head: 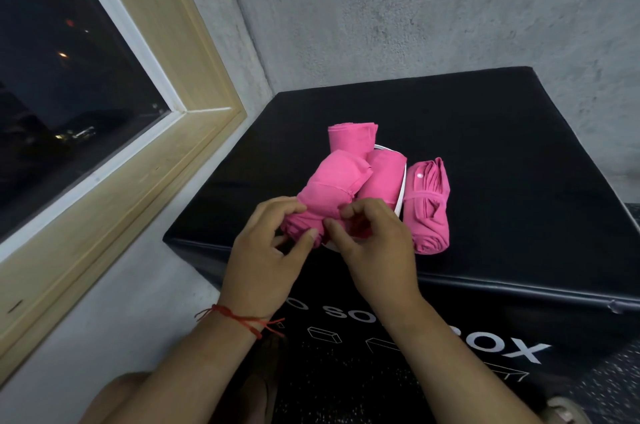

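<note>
— Grey concrete wall (415,8), a dark window (69,60) to one side, and that black padded box (519,153) pushed into the corner. What were your fingers doing just then?

— Both sets were pinching. My left hand (270,250) had thumb and fingers curled round the near end of a rolled pink cloth (329,188). My right hand (377,247) had its fingertips (346,212) bent in, nipping the same end from the other side. The fabric hid what exactly they had between them.

— And where did that roll sit?

— It leaned over the near rim of a white container (401,198) in the middle of the box top, a little nearer the front edge than the back. A second roll (381,177) stood in the container touching mine, and a third roll (351,138) stood behind at the far rim. A fourth bundle (429,209), bound with its own loop, lay on the box just beside the container, toward the right edge.

— Which step, then?

— I judged it to be finishing that roll's end, tucking or securing the loose fabric. The next move called for a tight pinch so nothing unrolled, then seating the roll among the others without tipping them.
</note>
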### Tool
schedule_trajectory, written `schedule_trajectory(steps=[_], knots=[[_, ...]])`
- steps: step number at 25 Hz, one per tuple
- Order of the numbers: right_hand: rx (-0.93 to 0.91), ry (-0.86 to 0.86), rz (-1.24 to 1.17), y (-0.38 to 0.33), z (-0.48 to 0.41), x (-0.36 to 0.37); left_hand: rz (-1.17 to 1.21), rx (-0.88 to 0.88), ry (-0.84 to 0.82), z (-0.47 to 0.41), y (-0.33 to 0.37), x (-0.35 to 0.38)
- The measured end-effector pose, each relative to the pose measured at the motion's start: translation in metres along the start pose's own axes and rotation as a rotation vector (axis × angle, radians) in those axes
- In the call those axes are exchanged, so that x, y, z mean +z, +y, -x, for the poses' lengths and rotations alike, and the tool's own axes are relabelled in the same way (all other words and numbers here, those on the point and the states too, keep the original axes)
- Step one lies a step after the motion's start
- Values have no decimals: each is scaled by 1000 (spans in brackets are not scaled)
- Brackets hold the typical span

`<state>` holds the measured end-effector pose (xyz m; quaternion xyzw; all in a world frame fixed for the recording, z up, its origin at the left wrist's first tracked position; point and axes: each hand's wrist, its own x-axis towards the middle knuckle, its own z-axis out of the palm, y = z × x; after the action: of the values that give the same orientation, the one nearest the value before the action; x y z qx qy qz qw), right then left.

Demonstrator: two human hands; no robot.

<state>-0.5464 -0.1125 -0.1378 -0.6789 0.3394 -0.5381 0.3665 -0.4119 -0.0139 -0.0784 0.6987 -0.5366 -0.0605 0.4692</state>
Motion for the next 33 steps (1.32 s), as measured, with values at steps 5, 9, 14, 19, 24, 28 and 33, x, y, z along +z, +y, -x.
schedule_trajectory(steps=[5,9,14,19,24,28,33], knots=[[-69,9,33,1,1,2,0,0,-14,2,-5,3],[-43,8,-54,-2,0,-1,-67,21,-42,4,-11,13],[128,-121,-497,-12,-1,-11,-121,18,69,4,-9,23],[-121,-171,-342,8,-6,-12,-141,31,134,4,-7,25],[-398,-235,96,22,-4,-7,-176,40,142,-5,-9,12],[-341,-114,129,24,-9,-16,-237,110,56,-11,-13,7],[-129,26,266,35,-11,-24,-201,138,-95,3,-24,18]])
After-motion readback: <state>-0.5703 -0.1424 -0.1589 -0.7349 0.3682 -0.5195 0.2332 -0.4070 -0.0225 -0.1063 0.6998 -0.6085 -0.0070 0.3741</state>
